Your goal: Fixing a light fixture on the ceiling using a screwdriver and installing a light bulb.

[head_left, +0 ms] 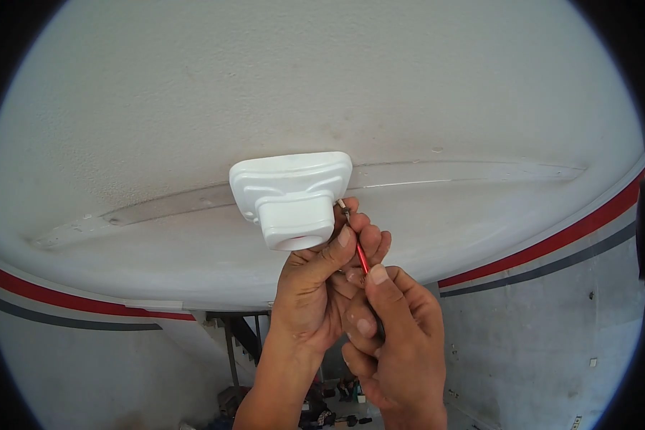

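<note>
A white plastic fixture (294,190), with a stepped base and a hollow squarish projecting part, sits against the white overhead surface. My right hand (401,330) grips a thin screwdriver (361,252) with a red shaft, pointed up toward the fixture's right side. My left hand (315,287) is raised beside and just below the fixture, its thumb and fingers closed around the screwdriver's upper end. At the tip is a small light and dark piece (342,206), perhaps a screw, close to the base edge. Whether the tip sits in it cannot be made out.
A pale raised strip (473,172) runs across the overhead surface to both sides of the fixture. Grey walls (537,322) with red and dark bands (552,244) stand around. Far below, dark clutter (322,408) and a metal frame (231,351) show on the floor.
</note>
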Motion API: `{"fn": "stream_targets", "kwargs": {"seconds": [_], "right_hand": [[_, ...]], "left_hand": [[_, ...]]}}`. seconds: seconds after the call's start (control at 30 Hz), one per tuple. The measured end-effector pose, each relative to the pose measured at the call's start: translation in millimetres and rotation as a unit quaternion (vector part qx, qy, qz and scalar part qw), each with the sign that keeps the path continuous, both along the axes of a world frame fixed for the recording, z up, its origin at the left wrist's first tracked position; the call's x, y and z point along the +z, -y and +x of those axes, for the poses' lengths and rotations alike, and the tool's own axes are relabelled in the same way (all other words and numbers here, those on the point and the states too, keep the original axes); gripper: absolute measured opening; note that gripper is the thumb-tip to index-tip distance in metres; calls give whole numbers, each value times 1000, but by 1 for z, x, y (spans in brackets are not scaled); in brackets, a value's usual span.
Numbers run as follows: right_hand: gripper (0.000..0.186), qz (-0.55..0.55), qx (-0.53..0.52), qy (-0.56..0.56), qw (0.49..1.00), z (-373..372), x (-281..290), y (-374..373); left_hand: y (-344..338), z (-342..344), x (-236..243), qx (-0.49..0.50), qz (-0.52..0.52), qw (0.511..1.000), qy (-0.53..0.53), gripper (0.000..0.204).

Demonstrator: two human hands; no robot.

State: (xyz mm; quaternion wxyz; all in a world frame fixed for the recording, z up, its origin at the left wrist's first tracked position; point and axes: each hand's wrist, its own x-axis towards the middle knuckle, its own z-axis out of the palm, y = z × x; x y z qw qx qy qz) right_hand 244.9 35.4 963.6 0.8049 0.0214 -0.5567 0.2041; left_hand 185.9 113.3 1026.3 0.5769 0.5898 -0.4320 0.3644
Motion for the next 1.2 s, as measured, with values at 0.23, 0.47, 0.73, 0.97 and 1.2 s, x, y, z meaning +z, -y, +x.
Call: {"fn": "stream_targets", "kwargs": {"seconds": [0.23,0.47,0.73,0.97,1.2], "right_hand": [[17,205,-649,-15,732,1,0,-24],[15,127,-540,-17,832,-7,1,-21],[18,38,-227,17,973,-4,1,-14],[11,155,-759,4,632,-5,-10,-28],[21,88,-449,28,889,-2,-1,-21]], "left_hand": [[-1,-3,0,30,-12,999,24,27],[3,-4,-1,20,-31,999,6,26],[-10,-6,3,17,2,1000,1,25],[-5,-6,1,27,-7,999,20,25],[-2,-5,-1,31,-29,999,7,27]]}}
